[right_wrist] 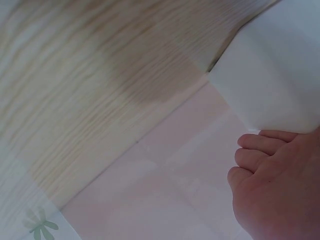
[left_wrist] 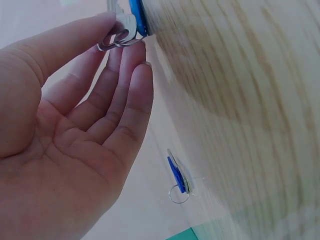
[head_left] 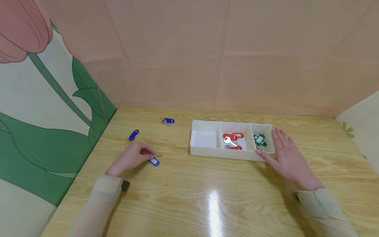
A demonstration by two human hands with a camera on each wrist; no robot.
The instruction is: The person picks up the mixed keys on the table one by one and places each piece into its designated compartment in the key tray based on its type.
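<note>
Left hand [head_left: 134, 157] pinches a key [head_left: 158, 155]; its blue tag [head_left: 155, 162] hangs just beside the fingertips, long axis slanting rightward and toward the person. White box [head_left: 207, 151] sits well to these fingers' right; right hand [head_left: 289, 162], fingers extended, touches its right end.

Wood-grain table [head_left: 177, 197], white glare streak [head_left: 214, 214]; creased pinkish backdrop [head_left: 183, 59] behind; flower mural [head_left: 44, 144] left.
</note>
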